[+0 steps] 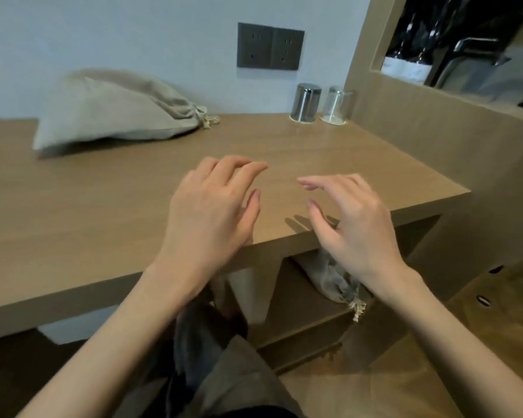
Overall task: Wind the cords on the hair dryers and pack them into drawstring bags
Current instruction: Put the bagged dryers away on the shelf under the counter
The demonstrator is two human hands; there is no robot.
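Judging by the layout, the step in hand is fetching the next bag. Both hands are held over the near edge of the table (103, 221). The left hand (212, 212) and right hand (354, 224) are empty, fingers loosely bent, nothing grasped.

A grey drawstring bag (329, 279) lies on the shelf (308, 321) under the table, directly below the right hand. It is best taken by its body rather than by the cord and drawn clear of the table's underside. It can then be set on the bare top, where the mouth can be spread with both hands. Whether it is filled cannot be told.

A beige drawstring bag (112, 116) rests at the table's far left, against the wall. It is bulged into a wedge, with its mouth gathered tight and the pale cord ends bunched at its right tip. A dryer is presumably inside, though none is seen. The grey bag looks darker and slimmer, with a frayed tassel hanging at the shelf's front edge.
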